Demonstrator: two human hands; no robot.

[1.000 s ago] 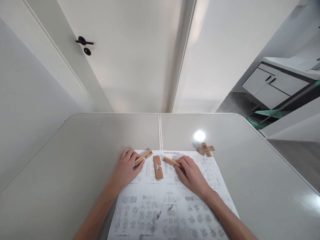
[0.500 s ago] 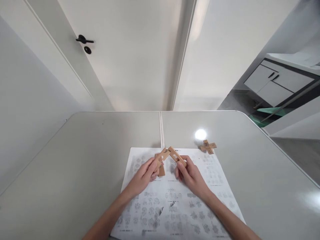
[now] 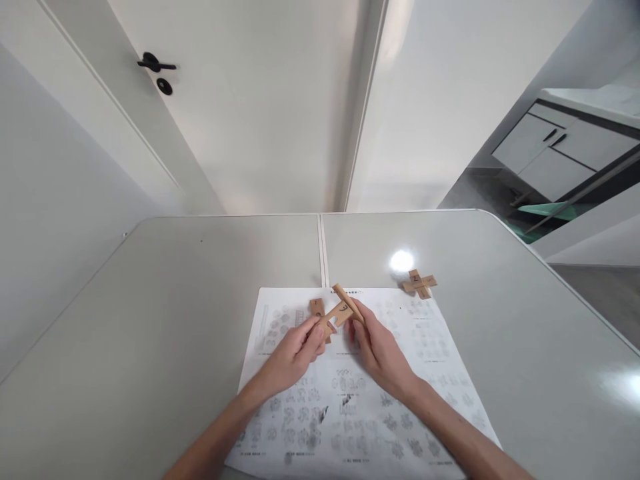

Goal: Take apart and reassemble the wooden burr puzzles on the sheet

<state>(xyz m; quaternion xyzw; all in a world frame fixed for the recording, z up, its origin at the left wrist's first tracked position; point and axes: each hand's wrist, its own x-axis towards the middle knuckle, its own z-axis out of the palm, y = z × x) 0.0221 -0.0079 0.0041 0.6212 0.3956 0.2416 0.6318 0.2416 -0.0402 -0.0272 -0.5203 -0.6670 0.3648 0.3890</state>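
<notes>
Over a white printed sheet (image 3: 345, 427), my left hand (image 3: 300, 347) grips a flat wooden piece (image 3: 343, 312) marked with a 3. Fingers of my right hand (image 3: 373, 340) close round a second wooden piece (image 3: 349, 301), turned edge-on. The two pieces meet or overlap between the hands; whether they interlock cannot be made out. Another marked wooden piece (image 3: 317, 307) shows behind the left fingers, its lower part hidden by the hand and the held piece. A cross of joined wooden pieces (image 3: 420, 284) lies at the sheet's upper right corner.
The grey table (image 3: 125, 347) has a seam running to its far edge. Beyond stand a white door with a black handle (image 3: 156, 63) and, at the right, a white cabinet (image 3: 560, 150). Light glares on the tabletop near the cross.
My right hand has turned its piece from face-on to edge-on and brought it against the left piece. The left piece has shifted slightly right. The view has tilted a little.
</notes>
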